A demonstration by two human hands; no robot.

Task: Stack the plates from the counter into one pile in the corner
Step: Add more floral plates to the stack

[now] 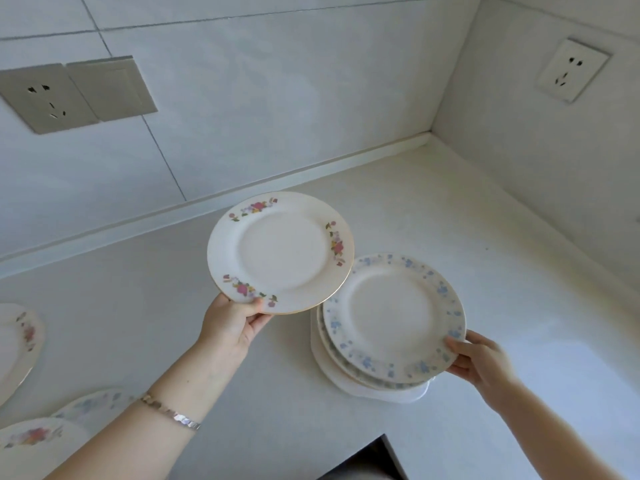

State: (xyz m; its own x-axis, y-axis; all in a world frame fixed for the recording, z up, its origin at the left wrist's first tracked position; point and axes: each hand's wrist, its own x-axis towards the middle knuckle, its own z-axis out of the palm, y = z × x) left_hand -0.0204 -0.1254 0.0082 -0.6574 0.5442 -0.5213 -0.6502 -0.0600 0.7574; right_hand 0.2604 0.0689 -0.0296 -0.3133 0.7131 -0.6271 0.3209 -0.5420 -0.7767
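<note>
Two plates in hand. Pink-flowered plate [280,252], gilt rim, raised clear of the surface [450,216], roughly level, near edge pinched by left hand [232,327]: thumb on top of rim, fingers beneath. Right edge overlapping, from above, upper left rim of blue-flowered plate [394,317]; contact between the two not discernible.

Blue-flowered plate topmost on pile [363,379] of at least three, slightly offset from the ones beneath. Lowest piece plain white, jutting out at near side. Right hand [481,362] at near right rim of blue-flowered plate, grip pressed to it: thumb on top, fingers curled beneath edge. Pile resting on pale surface, short of the corner where back wall [277,98] and right wall [554,168] meet.

Three further plates at left margin, well apart from pile: one pink-flowered [17,344] cut by frame edge, one blue-patterned [97,405], one pink-flowered [34,441] at lower left partly over the blue-patterned one.

Silver bracelet [169,412] on left wrist. Grey socket and blank plate [76,93] side by side on tiled back wall. White socket [573,69] on right wall. Dark gap [367,459] at near edge of surface.
</note>
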